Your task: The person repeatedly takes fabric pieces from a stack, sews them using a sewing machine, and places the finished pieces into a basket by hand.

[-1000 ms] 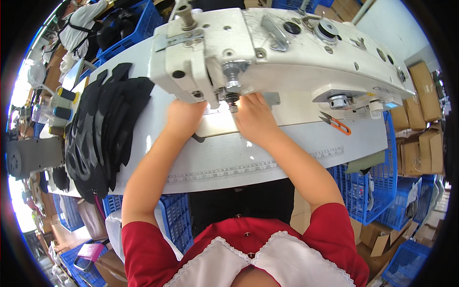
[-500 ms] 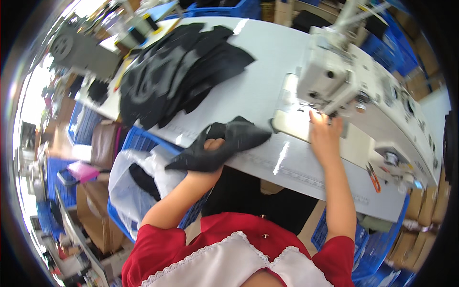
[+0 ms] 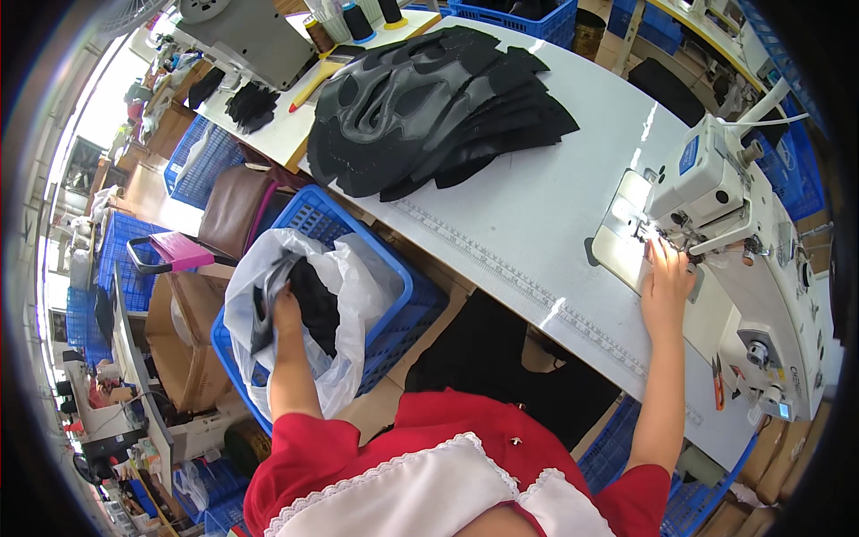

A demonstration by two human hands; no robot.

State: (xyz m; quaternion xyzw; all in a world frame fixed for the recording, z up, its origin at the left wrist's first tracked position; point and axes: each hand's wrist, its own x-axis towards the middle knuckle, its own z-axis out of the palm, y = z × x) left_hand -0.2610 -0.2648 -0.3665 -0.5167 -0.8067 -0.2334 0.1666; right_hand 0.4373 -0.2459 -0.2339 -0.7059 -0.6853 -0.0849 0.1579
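Observation:
My left hand [image 3: 287, 309] is inside the mouth of a white plastic bag [image 3: 243, 273], closed on a black fabric piece [image 3: 262, 309] that is smeared by motion. More black fabric [image 3: 315, 304] lies in the bag beside my wrist. The bag lines a blue plastic basket [image 3: 407, 288] at the table's left front. Over on the right, my right hand [image 3: 667, 279] rests with stretched fingers on the bed of a white sewing machine [image 3: 707, 174]. Its fingertips are close to the presser foot, and I see no fabric under them.
A large stack of black cut fabric pieces [image 3: 429, 116] covers the table's far left. Orange-handled snips [image 3: 718, 385] lie right of my right forearm. A ruler strip [image 3: 501, 261] runs along the front edge of the white table [image 3: 573, 210]. Thread cones [image 3: 358, 21] stand at the back left.
My left hand has carried the black fabric piece from the table's front edge left and down into the bag. My right hand stays by the presser foot. The whole view has shifted left.

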